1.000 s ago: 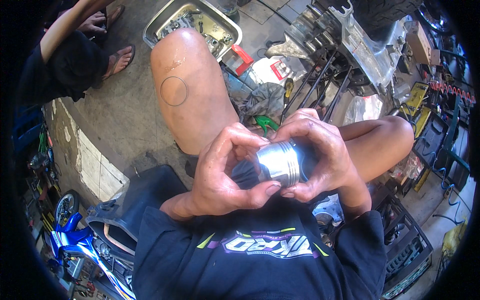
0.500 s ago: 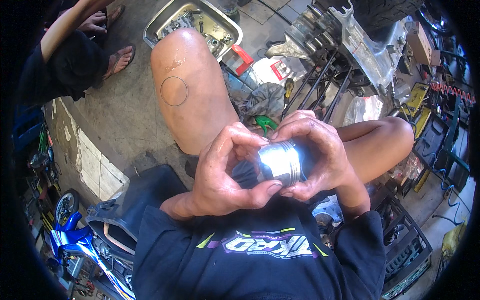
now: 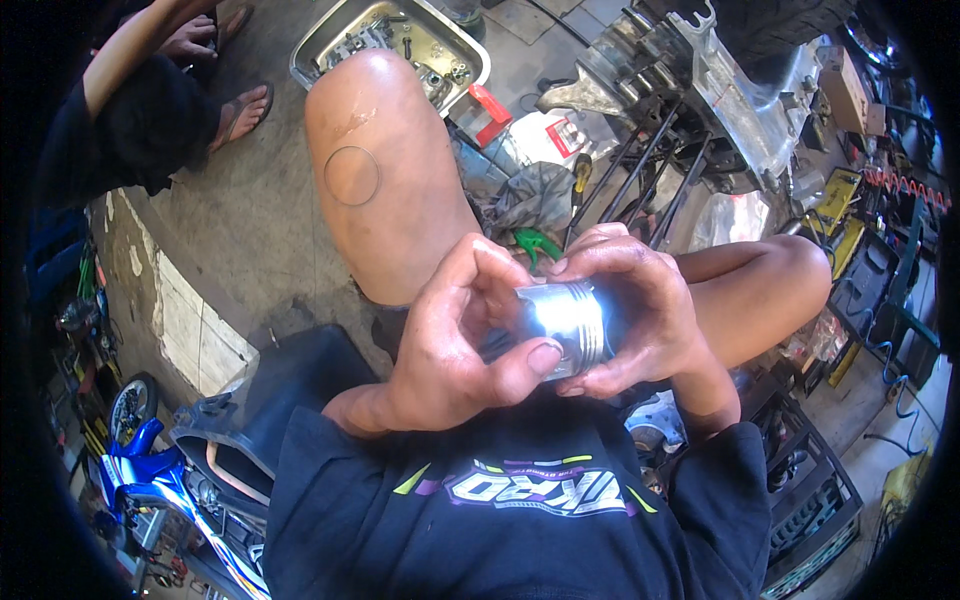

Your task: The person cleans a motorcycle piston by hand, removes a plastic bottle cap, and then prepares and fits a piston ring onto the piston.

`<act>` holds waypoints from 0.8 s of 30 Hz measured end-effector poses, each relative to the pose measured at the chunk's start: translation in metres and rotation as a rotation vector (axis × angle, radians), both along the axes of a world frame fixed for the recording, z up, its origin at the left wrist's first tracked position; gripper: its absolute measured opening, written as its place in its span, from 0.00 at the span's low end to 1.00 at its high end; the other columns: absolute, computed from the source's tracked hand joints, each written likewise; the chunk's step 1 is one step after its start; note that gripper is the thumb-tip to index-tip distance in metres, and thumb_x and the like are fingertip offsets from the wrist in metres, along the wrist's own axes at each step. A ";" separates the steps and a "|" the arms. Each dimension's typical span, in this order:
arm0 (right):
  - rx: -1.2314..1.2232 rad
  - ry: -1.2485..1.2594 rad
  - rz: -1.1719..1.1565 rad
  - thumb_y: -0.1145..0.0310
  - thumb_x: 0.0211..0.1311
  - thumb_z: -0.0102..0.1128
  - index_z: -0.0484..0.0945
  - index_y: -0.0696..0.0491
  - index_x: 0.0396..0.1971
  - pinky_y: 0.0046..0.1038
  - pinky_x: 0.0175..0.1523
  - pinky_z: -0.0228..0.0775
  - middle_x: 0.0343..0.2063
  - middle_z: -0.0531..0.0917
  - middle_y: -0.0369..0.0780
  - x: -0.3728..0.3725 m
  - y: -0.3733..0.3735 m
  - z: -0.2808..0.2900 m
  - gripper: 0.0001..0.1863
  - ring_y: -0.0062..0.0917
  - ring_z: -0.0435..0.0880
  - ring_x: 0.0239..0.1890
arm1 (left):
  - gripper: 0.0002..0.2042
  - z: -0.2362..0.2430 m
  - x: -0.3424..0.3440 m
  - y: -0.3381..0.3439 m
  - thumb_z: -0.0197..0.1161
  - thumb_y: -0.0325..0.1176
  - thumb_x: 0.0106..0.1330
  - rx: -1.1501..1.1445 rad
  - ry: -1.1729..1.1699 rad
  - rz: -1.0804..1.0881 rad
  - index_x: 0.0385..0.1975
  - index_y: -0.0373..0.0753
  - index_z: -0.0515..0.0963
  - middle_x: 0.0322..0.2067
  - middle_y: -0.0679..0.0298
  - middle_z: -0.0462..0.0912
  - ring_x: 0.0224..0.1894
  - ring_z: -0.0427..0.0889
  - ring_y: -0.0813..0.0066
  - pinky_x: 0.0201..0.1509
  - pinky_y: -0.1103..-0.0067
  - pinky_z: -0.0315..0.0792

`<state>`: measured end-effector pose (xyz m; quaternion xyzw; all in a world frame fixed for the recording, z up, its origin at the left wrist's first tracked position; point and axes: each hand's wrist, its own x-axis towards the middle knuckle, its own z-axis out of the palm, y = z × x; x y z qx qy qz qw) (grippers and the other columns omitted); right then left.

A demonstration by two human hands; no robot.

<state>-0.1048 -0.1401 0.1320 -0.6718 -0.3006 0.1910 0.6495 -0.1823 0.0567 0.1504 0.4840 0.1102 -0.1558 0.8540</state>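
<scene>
Between my two hands I hold a shiny metal piston [image 3: 562, 318], lying on its side with its ring grooves toward the right. My left hand [image 3: 455, 345] grips its left end, the thumb pressed on the near side and the fingers curled at the far side. Around the grooved right end curve the thumb and fingers of my right hand [image 3: 648, 305]. Bright glare hides part of the piston's surface. A thin piston ring [image 3: 352, 176] rests on my bare left thigh, apart from both hands.
Past my left knee stands a metal tray [image 3: 480, 62] with small parts and bolts. An engine case [image 3: 690, 85] is on a stand at the far right. A green-handled tool [image 3: 537, 243] lies beyond my hands. A black crate [image 3: 815, 500] stands at right; another person's foot [image 3: 240, 115] is at far left.
My left thumb has moved up and across the near side of the piston. The left hand has shifted slightly right along it, while the right hand keeps its hold.
</scene>
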 end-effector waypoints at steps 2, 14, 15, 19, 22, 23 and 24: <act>-0.049 0.007 0.024 0.57 0.32 0.85 0.80 0.56 0.44 0.28 0.52 0.66 0.32 0.84 0.36 0.001 -0.002 0.004 0.35 0.25 0.82 0.35 | 0.22 0.001 0.000 0.000 0.72 0.28 0.56 -0.049 0.084 -0.008 0.45 0.37 0.66 0.37 0.65 0.72 0.39 0.75 0.84 0.47 0.81 0.71; -0.107 0.191 -0.008 0.59 0.38 0.83 0.79 0.61 0.41 0.22 0.40 0.71 0.24 0.83 0.36 -0.002 -0.004 0.013 0.31 0.19 0.80 0.28 | 0.37 -0.010 0.013 0.001 0.79 0.28 0.43 0.763 -0.790 0.008 0.57 0.37 0.70 0.51 0.53 0.70 0.52 0.77 0.60 0.54 0.72 0.75; -0.119 0.196 0.000 0.59 0.38 0.83 0.79 0.60 0.41 0.22 0.41 0.71 0.24 0.83 0.36 -0.002 -0.004 0.013 0.31 0.19 0.80 0.28 | 0.33 -0.008 0.015 0.001 0.78 0.26 0.43 0.751 -0.766 0.010 0.54 0.38 0.73 0.49 0.53 0.73 0.51 0.78 0.59 0.53 0.72 0.76; -0.116 0.173 0.008 0.57 0.38 0.83 0.79 0.60 0.41 0.24 0.42 0.71 0.24 0.83 0.36 -0.004 -0.004 0.010 0.32 0.20 0.81 0.29 | 0.33 -0.006 0.014 0.000 0.77 0.26 0.42 0.704 -0.702 0.012 0.53 0.38 0.74 0.47 0.54 0.74 0.49 0.79 0.60 0.51 0.72 0.77; -0.119 0.212 0.002 0.56 0.38 0.83 0.80 0.60 0.42 0.24 0.42 0.70 0.24 0.84 0.35 -0.004 -0.004 0.012 0.33 0.21 0.81 0.30 | 0.32 -0.004 0.016 0.000 0.76 0.25 0.41 0.723 -0.702 0.009 0.52 0.38 0.75 0.47 0.54 0.74 0.48 0.80 0.60 0.50 0.72 0.77; -0.124 0.204 0.007 0.56 0.38 0.83 0.80 0.60 0.42 0.24 0.43 0.69 0.25 0.84 0.35 -0.004 -0.005 0.012 0.33 0.21 0.81 0.30 | 0.32 -0.005 0.016 0.000 0.76 0.25 0.41 0.726 -0.711 0.008 0.51 0.38 0.75 0.47 0.54 0.74 0.48 0.80 0.60 0.50 0.72 0.77; -0.130 0.196 0.010 0.56 0.37 0.83 0.80 0.60 0.42 0.24 0.44 0.69 0.25 0.84 0.35 -0.003 -0.005 0.013 0.33 0.22 0.82 0.30 | 0.32 -0.005 0.016 0.000 0.76 0.25 0.41 0.727 -0.721 0.006 0.51 0.38 0.75 0.47 0.54 0.74 0.48 0.80 0.60 0.50 0.73 0.77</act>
